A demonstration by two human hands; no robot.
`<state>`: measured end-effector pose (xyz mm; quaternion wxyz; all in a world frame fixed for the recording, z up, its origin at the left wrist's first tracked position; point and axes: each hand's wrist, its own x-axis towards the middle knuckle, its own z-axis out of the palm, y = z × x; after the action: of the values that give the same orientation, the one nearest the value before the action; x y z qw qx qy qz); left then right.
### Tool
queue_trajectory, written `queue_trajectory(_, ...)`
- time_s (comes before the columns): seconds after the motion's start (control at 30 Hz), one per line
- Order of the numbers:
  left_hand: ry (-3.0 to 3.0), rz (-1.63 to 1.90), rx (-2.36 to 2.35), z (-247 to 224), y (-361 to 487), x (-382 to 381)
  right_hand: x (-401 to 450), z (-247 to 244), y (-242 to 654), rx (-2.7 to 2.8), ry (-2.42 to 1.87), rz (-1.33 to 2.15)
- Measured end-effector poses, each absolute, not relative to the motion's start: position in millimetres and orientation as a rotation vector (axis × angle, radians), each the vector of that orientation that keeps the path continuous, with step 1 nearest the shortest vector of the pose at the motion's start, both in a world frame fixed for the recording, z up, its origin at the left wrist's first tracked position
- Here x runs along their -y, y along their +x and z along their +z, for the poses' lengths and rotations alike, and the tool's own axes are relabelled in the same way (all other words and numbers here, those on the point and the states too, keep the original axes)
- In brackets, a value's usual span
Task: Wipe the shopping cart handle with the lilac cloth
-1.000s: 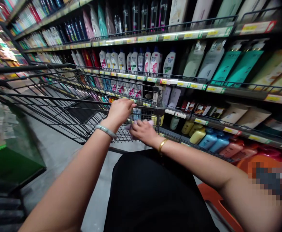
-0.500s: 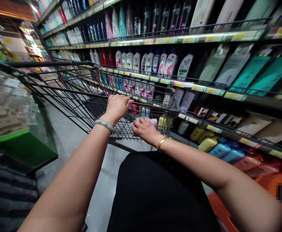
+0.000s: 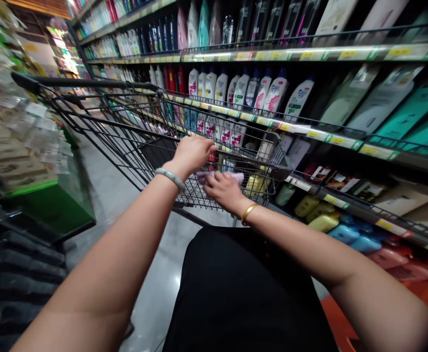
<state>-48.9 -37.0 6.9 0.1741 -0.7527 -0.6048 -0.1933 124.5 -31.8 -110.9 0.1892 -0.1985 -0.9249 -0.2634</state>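
A black wire shopping cart [image 3: 126, 117] stands in front of me, its handle at the far left. My left hand [image 3: 194, 152], with a pale bangle at the wrist, is closed over the cart's near top rail. To its right, my right hand [image 3: 224, 190], with a gold bangle, is wrapped round a pale purple cloth [image 3: 238, 177] on the cart's near side. The cloth's ends stick out on both sides of the fingers. Wire mesh shows below and behind both hands.
Shelves of bottles [image 3: 276, 95] run along the right, with a metal shelf edge [image 3: 305, 131] close to the cart. At left are a green display base [image 3: 53, 208] with packaged goods above and stacked black items [image 3: 19, 288]. Grey floor shows between.
The cart, shelves and both hands appear shifted to the right in view. More of the cloth shows left of my right hand. My left hand stays on the rail.
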Motion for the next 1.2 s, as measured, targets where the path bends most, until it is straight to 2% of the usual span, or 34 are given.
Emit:
queue_trajectory(0.1,-2.114,-0.582,1.722,17.5,-78.9,31.9,28.7,-67.5,101.3,2.434,-0.677,-0.767)
queue_trajectory(0.17,-2.067,-0.551,1.766,19.0,-100.5,31.2,27.7,-64.4,87.8,2.410,-0.704,-0.773)
queue_trajectory(0.37,-2.018,-0.492,1.866,7.0,-126.3,31.2,35.7,-153.3,79.6,2.780,-0.566,-0.689)
queue_trajectory(0.43,-2.025,-0.499,1.873,5.7,-125.7,29.9,37.4,-163.3,79.1,2.851,-0.527,-0.660)
queue_trajectory(0.67,-2.026,-0.644,1.814,-0.7,-132.1,25.5,32.3,-86.2,42.9,2.489,-0.707,-0.665)
queue_trajectory(0.73,-2.028,-0.665,1.783,-2.8,-135.1,26.1,32.7,-88.5,39.9,2.489,-0.761,-0.636)
queue_trajectory(0.87,-2.022,-0.662,1.791,-2.1,-138.0,29.9,41.0,-125.0,52.4,2.732,-0.585,-0.595)
queue_trajectory(0.93,-2.011,-0.670,1.798,-0.8,-137.9,32.4,46.6,-128.3,58.3,2.727,-0.571,-0.585)
queue_trajectory(1.13,-1.990,-0.681,1.792,-0.2,-134.0,43.4,55.5,-66.0,62.9,2.434,-0.649,-0.642)
queue_trajectory(1.2,-1.979,-0.674,1.794,-0.7,-131.6,49.8,54.5,-64.1,67.3,2.403,-0.680,-0.654)
